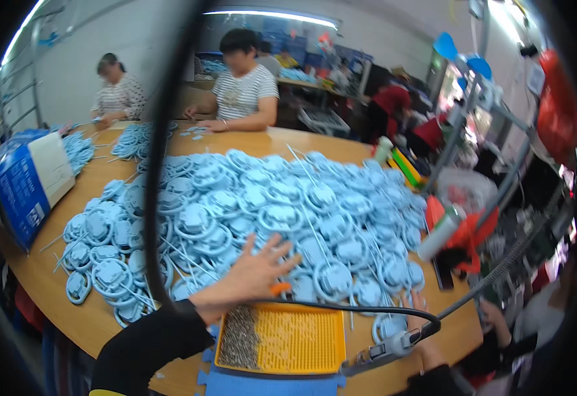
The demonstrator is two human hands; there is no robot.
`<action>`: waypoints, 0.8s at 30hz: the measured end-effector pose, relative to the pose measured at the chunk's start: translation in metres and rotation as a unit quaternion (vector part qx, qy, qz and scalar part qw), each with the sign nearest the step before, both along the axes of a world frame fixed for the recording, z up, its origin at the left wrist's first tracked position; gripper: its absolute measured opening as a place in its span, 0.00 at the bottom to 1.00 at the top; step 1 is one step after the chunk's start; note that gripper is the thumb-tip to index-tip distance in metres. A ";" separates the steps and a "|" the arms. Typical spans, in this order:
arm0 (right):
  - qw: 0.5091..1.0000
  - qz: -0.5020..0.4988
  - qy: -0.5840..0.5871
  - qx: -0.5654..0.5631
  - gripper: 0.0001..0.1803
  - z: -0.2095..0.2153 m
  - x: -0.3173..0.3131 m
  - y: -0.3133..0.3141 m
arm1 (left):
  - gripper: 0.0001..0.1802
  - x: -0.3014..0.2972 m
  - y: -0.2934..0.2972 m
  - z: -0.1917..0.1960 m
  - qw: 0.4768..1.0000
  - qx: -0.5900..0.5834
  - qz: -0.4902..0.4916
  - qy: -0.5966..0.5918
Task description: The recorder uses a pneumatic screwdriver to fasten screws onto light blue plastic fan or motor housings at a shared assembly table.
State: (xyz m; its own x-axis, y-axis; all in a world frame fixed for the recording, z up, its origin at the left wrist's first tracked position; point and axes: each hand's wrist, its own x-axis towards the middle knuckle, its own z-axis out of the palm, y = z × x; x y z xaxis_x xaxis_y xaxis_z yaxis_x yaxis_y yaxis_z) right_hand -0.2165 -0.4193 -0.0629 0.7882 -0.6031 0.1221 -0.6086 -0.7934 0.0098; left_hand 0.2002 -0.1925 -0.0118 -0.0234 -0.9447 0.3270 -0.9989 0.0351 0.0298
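A big heap of light blue plastic ring-shaped parts [282,216], some with thin stems, covers the middle of the table. My left hand [255,269] lies over the near side of the heap, fingers spread, holding nothing I can see. A small orange thing [280,288] shows beside its fingers. My right hand [417,315] is at the heap's near right edge, fingers stretched among the parts, next to a single ring-shaped part [387,327]. A black cable and a grey handheld power tool [384,351] partly cover that hand. Between my forearms sits a yellow tray [342,330] with silver screws [239,338] and small pale pieces.
A blue mat [268,385] lies under the tray. On the left stands a blue and white box [28,185]. A white bottle [441,232] and a dark phone-like object [443,272] are at right. Across the wooden table [295,138], two people sit working. A black cable crosses the view.
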 end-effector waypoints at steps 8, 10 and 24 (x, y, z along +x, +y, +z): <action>0.993 0.064 -0.022 0.099 0.60 0.022 0.090 0.011 | 0.32 0.048 0.009 -0.006 0.995 0.087 0.001 -0.055; 0.989 0.089 -0.028 0.113 0.58 0.020 0.125 0.013 | 0.30 0.056 0.010 -0.008 0.995 0.088 -0.009 -0.045; 0.979 0.147 -0.027 0.138 0.41 -0.001 0.232 0.022 | 0.25 0.118 0.064 -0.018 0.993 0.116 0.011 -0.023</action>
State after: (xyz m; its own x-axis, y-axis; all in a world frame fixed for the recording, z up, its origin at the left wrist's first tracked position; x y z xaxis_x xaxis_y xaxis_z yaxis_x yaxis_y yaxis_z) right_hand 0.0155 -0.3978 -0.0638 0.9298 -0.3667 0.0329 -0.3469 -0.9025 -0.2554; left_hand 0.3184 -0.1280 -0.0298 -0.0109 -0.9950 0.0997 -0.9999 0.0099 -0.0107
